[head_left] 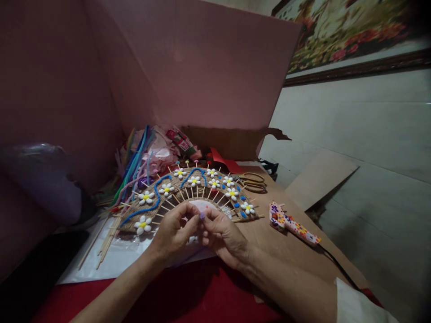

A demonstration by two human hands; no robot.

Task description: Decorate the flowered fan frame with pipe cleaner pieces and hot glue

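My left hand [177, 225] and my right hand [224, 234] meet in front of me, fingertips pinched on a small purple piece [202, 216], which looks like a bit of coiled pipe cleaner. Just behind them stands a twine-wrapped, fan-shaped arch [182, 181] with short wooden sticks poking out along both edges. White daisies with yellow centres [146, 197], a wavy blue strip [156, 199] and blue dots [236, 205] decorate it. A few sticks on the outer edge carry small coloured tips [196, 161]. My fingers partly cover the white area under the arch.
Loose wooden sticks [108, 237] lie at the left on a white sheet [72, 271]. Behind are coloured pipe cleaners [136, 154] and pink scraps. Scissors [253, 181] and a flower-patterned glue gun [292, 224] with a black cord rest on cardboard [313, 273] at right.
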